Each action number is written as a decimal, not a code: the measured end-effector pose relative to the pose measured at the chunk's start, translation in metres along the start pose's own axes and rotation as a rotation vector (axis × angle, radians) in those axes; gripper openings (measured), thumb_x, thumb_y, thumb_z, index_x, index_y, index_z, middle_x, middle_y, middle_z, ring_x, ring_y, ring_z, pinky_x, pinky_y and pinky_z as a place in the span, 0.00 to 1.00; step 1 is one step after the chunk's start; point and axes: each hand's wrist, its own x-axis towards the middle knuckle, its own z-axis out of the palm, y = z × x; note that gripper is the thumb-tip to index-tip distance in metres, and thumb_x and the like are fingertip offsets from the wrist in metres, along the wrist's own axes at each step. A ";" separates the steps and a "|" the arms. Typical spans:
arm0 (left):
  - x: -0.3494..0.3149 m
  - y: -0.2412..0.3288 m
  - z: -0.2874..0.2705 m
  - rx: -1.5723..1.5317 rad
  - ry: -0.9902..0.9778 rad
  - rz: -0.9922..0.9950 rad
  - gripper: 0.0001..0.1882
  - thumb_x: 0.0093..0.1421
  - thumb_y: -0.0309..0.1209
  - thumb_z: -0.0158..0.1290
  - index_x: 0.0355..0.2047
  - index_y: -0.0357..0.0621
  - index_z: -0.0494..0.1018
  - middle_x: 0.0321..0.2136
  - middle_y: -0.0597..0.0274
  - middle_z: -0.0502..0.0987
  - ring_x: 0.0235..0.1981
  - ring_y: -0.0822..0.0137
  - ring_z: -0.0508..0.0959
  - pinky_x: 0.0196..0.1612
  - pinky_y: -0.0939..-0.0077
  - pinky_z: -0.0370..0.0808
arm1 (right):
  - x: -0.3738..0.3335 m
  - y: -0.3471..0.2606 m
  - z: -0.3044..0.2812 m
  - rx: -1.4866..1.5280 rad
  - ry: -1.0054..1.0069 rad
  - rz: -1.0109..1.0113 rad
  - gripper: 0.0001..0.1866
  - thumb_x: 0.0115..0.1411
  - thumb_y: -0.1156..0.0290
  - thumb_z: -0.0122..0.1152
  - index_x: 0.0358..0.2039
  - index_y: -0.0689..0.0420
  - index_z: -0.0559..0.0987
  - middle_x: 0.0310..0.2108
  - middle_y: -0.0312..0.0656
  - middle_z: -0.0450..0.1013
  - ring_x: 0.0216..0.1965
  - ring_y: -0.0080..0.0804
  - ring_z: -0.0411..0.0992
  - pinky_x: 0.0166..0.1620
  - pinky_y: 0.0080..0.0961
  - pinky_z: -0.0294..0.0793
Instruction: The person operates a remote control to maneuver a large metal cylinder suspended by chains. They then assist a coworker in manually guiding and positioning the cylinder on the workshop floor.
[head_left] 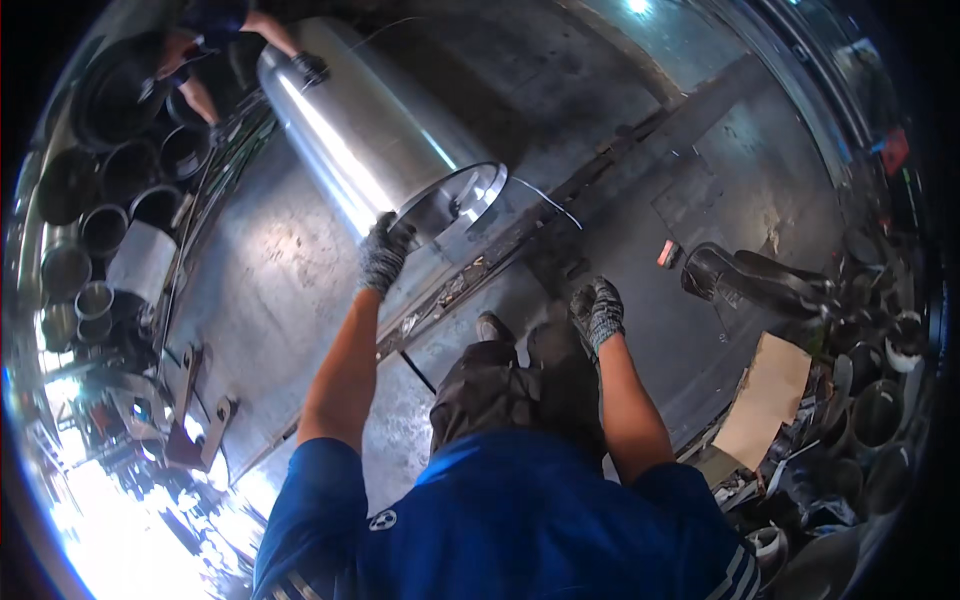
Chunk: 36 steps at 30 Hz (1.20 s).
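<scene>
A large shiny metal cylinder (385,130) lies on its side, its open end turned toward me. My left hand (386,252), in a grey knit glove, is closed over the near left part of its rim. Inside the opening a small dark shape shows, too unclear to name. My right hand (598,308), gloved the same way, is curled closed beside my right knee, apart from the cylinder. Whatever its fingers may hold is hidden. At the far end, a co-worker's gloved hand (311,68) rests on the cylinder's left side.
Several round pipe ends (105,230) are stacked at the left. A small red-orange block (668,253) and a dark tube (715,272) lie on the floor at right, with a cardboard sheet (765,400) nearer. A metal strip (480,268) crosses the floor. Wrench-like tools (213,430) stand lower left.
</scene>
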 end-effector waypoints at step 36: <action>0.349 -0.050 0.151 0.889 0.021 -0.013 0.41 0.57 0.47 0.54 0.67 0.45 0.53 0.67 0.37 0.47 0.68 0.34 0.44 0.65 0.34 0.40 | 0.579 -0.319 0.450 0.274 -0.565 -0.111 0.22 0.68 0.53 0.49 0.52 0.57 0.71 0.51 0.49 0.71 0.51 0.46 0.70 0.55 0.43 0.71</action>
